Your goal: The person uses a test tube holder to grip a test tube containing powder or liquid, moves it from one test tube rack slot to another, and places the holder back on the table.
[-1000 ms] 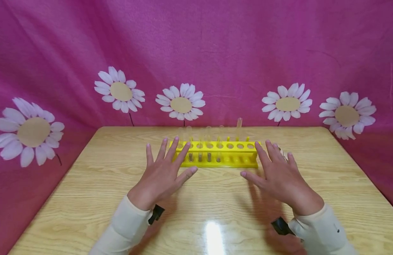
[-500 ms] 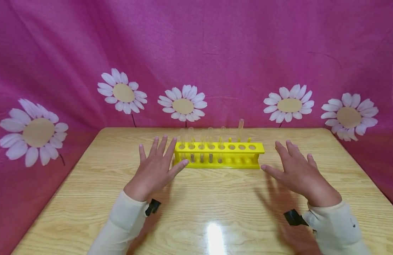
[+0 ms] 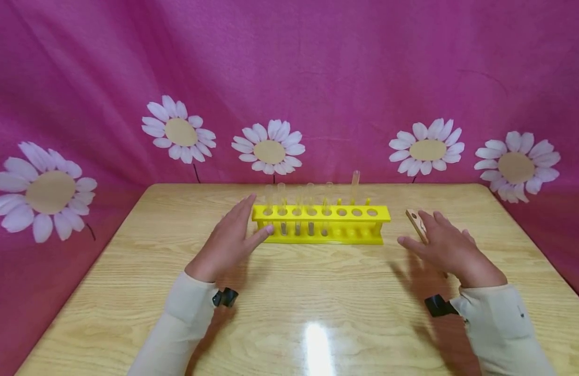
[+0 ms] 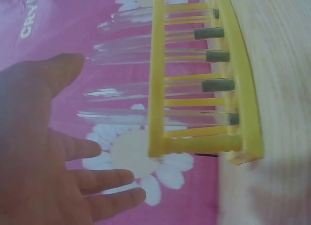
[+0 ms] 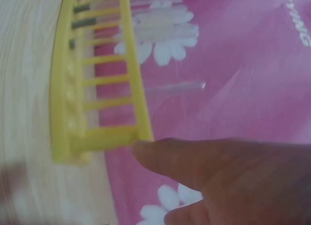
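Observation:
A yellow test tube rack (image 3: 383, 213) stands on the table. Several clear test tubes (image 4: 116, 92) with dark grey matter at the bottom occupy its left holes. One more tube (image 3: 355, 186) sits over a back peg towards the right. My left hand (image 3: 222, 248) is beside the rack's left end, fingers extended and thumb in front; the left wrist view shows it apart from the rack. To the right, my right hand (image 3: 451, 248) hovers over a wooden test tube holder (image 3: 416, 224), hiding most of it. Its fingers are loosely extended, gripping nothing visible.
The wood-grain table (image 3: 289, 303) extends around the rack, with a bright light reflection near the front. Behind it hangs a pink cloth (image 3: 336, 78) printed with white daisies. A black wrist camera (image 3: 439, 305) hangs at my right sleeve.
My right hand has moved right, away from the rack's right end, and the wooden holder shows beside it. My left hand has drawn left off the rack, its fingers closer together.

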`<state>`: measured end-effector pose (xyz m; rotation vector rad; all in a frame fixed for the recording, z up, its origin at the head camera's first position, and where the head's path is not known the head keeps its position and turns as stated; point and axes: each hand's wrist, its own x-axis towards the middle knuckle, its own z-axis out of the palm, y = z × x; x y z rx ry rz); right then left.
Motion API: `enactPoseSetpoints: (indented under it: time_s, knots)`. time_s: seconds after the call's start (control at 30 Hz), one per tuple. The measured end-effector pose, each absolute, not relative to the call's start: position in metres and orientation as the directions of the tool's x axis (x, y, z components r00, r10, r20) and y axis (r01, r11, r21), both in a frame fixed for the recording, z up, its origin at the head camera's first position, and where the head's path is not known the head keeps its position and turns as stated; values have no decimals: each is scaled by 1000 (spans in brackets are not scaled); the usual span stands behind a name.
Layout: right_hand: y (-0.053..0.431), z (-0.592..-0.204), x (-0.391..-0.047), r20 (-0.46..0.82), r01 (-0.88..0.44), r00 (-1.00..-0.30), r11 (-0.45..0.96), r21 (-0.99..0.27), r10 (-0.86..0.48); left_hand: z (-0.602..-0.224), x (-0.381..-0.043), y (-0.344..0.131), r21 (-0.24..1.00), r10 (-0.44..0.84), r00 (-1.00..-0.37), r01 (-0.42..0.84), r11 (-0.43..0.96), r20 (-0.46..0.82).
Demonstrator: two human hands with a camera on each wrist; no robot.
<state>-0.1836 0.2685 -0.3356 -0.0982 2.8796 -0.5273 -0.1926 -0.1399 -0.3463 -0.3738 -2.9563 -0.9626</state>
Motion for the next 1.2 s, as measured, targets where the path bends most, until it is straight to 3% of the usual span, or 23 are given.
enactPoseSetpoints:
  time_s: [0.47, 0.83, 1.2]
  knots:
    - [288, -358, -202, -380, 93, -921, 903, -419, -82, -371, -218, -145, 802, 167, -986, 119, 585, 24]
    - [301, -359, -216, -482, 278, -875, 864, -421, 46, -388, -235, -140, 883, 182, -982, 131, 451, 53]
    - [306, -358, -214, -414, 267, -907, 865, -425, 76, -410, -245, -139, 973, 68, -988, 147, 177, 137]
